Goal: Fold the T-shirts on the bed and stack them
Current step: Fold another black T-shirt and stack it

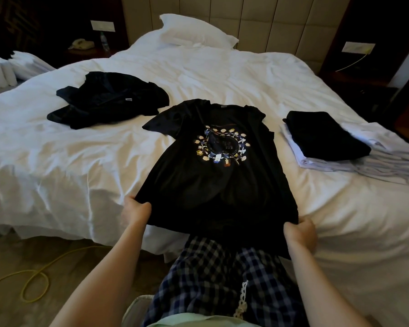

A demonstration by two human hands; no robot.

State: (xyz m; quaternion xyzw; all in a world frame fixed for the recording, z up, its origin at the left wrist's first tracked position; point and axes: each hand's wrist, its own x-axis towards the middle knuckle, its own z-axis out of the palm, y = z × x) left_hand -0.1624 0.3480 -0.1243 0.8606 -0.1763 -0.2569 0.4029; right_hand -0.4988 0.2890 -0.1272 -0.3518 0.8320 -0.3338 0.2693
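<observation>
BEDSIDE: A person's left hand (137, 210) and right hand (300, 233) each pinch a hem corner of a black T-shirt (213, 180), fingers curled tight round the cloth. The garment lies print-up on the bed (80, 149), reaching away beyond the fingers. To do this step well, an even outward pull at both corners should flatten the creases and square the sleeves before any fold is made. A crumpled dark shirt (109, 100) waits well beyond the left fingers; the folded stack (326, 138), black on pale, lies beyond the right. The chest print (222, 147) shows a ring of small figures, no legible words; the neck tag (223, 106) is too small to read
</observation>
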